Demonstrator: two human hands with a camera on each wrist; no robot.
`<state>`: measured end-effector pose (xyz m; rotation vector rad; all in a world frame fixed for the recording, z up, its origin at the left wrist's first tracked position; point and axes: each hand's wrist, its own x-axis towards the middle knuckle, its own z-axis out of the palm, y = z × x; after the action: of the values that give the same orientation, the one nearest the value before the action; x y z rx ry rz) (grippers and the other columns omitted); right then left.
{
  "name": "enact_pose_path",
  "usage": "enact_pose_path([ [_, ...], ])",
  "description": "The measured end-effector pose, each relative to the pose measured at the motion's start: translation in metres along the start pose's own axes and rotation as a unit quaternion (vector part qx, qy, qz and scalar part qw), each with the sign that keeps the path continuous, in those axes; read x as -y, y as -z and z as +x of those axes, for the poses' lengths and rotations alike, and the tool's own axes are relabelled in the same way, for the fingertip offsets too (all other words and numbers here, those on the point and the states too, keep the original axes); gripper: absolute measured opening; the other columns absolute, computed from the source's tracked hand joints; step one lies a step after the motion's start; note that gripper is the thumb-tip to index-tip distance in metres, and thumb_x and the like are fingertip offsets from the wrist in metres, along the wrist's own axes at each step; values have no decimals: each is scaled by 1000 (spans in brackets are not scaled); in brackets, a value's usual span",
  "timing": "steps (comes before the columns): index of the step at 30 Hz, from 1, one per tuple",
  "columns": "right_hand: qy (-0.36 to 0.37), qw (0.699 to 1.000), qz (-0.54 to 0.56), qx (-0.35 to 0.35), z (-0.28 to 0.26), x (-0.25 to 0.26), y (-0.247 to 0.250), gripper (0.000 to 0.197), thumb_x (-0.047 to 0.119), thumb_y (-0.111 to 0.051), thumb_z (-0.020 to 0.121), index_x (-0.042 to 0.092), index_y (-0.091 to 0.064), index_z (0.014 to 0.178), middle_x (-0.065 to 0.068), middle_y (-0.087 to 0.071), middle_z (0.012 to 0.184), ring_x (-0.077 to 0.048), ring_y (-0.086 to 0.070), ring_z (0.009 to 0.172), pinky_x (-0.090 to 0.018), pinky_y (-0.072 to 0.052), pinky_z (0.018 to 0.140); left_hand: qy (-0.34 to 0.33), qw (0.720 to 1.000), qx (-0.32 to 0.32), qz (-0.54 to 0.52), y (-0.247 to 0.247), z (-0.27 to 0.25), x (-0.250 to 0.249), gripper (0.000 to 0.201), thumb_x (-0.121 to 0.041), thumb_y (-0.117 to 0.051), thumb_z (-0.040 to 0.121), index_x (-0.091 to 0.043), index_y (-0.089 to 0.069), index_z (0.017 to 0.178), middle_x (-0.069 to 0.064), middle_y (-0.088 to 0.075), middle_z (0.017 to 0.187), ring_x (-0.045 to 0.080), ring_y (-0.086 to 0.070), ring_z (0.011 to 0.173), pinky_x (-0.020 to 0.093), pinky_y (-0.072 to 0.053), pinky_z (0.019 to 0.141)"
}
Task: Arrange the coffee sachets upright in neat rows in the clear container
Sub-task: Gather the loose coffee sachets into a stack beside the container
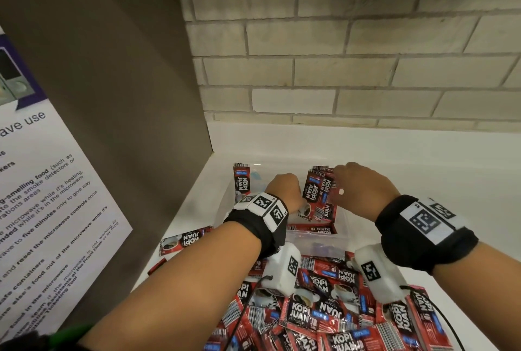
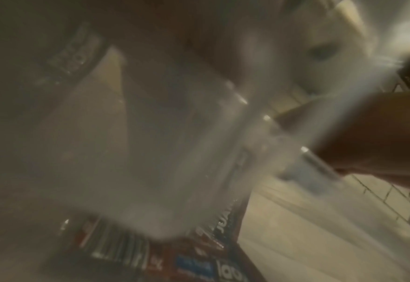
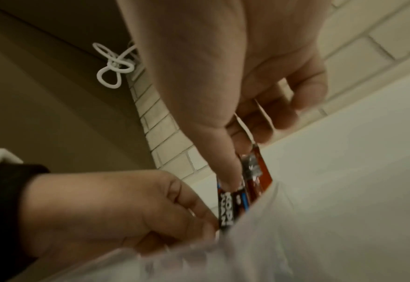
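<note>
A clear container (image 1: pixel 324 246) stands on the white counter. Both hands reach into it. My right hand (image 1: pixel 342 181) pinches the top of a small bunch of red-and-black coffee sachets (image 1: pixel 317 191) standing near upright; in the right wrist view the thumb (image 3: pixel 225 167) presses their faces (image 3: pixel 256 171). My left hand (image 1: pixel 284 190) has curled fingers at the lower part of the same bunch (image 3: pixel 228 211). One more sachet (image 1: pixel 241 181) leans upright at the container's back left. Another (image 1: pixel 313 229) lies along the front wall. The left wrist view is blurred by the container wall (image 2: pixel 175 133).
A big loose pile of sachets (image 1: pixel 324 308) covers the counter in front of the container. A single sachet (image 1: pixel 183 240) lies to the left by the brown cabinet side (image 1: pixel 112 97). A brick wall (image 1: pixel 338 68) stands behind, with bare white counter (image 1: pixel 437 181) on the right.
</note>
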<state>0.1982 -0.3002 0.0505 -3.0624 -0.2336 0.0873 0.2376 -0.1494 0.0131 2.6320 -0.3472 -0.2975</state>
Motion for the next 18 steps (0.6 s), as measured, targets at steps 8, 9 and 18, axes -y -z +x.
enact_pose_path([
  [8, 172, 961, -68, 204, 5, 29, -7, 26, 11, -45, 96, 3, -65, 111, -10, -65, 112, -26, -60, 101, -30, -44, 88, -4, 1000, 5, 25, 1, 0, 2, 16, -9, -62, 87, 3, -67, 96, 4, -51, 62, 29, -68, 87, 31, -52, 71],
  [9, 181, 955, -77, 223, 7, 34, -7, 27, 10, -44, 96, 1, -65, 110, -11, -65, 111, -27, -60, 100, -30, -45, 88, -5, 1000, 8, 23, 2, 0, 2, 12, -9, -62, 87, 0, -67, 94, 6, -54, 64, 30, -68, 87, 31, -52, 72],
  [18, 188, 928, -128, 296, 15, 43, -22, 28, 8, -41, 96, 0, -61, 115, -14, -57, 118, -20, -47, 91, -29, -40, 77, -1, 1000, 1, -13, 2, 0, 10, 13, -5, -58, 87, 4, -67, 91, 18, -68, 93, 31, -68, 91, 32, -52, 78],
])
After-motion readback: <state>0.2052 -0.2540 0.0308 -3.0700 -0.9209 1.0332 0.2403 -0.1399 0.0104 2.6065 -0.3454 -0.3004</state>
